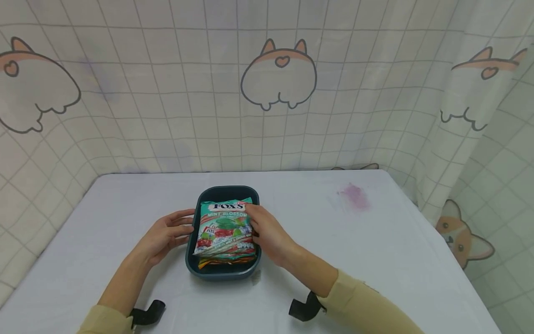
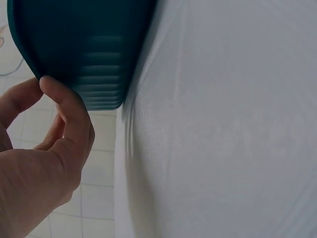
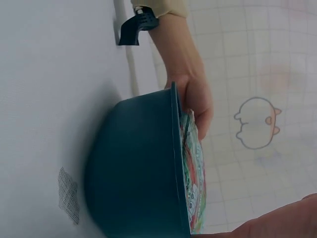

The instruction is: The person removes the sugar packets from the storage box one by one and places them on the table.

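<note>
A dark teal plastic basket (image 1: pixel 223 274) stands on the table, with a green Fox's Mint Blossom candy bag (image 1: pixel 225 227) lying face up in it. Under that bag peeks the edge of an orange packet (image 1: pixel 233 262). My left hand (image 1: pixel 164 236) is at the basket's left side, its fingers spread; in the left wrist view its fingertips (image 2: pixel 48 83) meet the rim. Over the right rim reaches my right hand (image 1: pixel 269 232), holding the right edge of the candy bag near its top corner. Its lower fingers are partly hidden by the basket side.
A white cloth (image 1: pixel 333 241) covers the table, with a pink stain (image 1: pixel 354 195) toward the back right. Behind hangs a white curtain (image 1: pixel 187 93) with a grid and corgi drawings. Each wrist carries a black mount (image 1: pixel 148 313).
</note>
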Tool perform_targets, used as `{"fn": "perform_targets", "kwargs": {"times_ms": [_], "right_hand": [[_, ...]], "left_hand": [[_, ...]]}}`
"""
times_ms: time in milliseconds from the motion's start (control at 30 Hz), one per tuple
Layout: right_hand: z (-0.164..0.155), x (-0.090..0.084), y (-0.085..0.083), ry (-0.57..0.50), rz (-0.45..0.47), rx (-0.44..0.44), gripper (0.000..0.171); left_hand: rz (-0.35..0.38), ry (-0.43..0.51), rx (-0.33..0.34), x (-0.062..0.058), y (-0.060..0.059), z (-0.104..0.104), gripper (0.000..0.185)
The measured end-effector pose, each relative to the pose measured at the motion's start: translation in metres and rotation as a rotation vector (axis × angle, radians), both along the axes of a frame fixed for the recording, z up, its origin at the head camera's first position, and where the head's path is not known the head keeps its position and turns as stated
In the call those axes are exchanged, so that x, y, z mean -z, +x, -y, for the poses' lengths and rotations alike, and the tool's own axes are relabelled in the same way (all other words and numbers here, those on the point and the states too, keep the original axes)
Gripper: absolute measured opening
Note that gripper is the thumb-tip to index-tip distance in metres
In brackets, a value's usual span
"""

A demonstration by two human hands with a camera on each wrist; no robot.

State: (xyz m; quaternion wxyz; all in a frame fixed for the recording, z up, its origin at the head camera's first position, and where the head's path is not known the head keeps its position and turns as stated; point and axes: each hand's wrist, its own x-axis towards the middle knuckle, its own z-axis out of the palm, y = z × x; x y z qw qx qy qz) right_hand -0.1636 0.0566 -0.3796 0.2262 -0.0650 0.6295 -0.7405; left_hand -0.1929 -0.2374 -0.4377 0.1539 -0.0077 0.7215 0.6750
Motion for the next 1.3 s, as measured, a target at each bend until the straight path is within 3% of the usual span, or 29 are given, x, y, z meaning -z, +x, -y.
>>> {"fn": "perform_targets", "kwargs": {"times_ms": [400, 767, 1033, 1300], "right_hand": [[-0.002, 0.003, -0.001, -0.014, 0.03, 0.011, 0.064], [-0.004, 0.003, -0.013, -0.049, 0.069, 0.068, 0.057], [0.0, 0.005, -0.02, -0.006, 0.066, 0.052, 0.053], [0.009, 0.008, -0.016, 0.029, 0.073, 0.063, 0.044]], "left_hand": [[0.012, -0.02, -0.011, 0.002, -0.001, -0.002, 0.064], [0.003, 0.011, 0.008, 0.001, -0.001, 0.0, 0.065], [0.01, 0.018, 0.008, 0.002, -0.001, 0.001, 0.065], [0.01, 0.013, 0.006, 0.002, 0.0, 0.001, 0.064]]}}
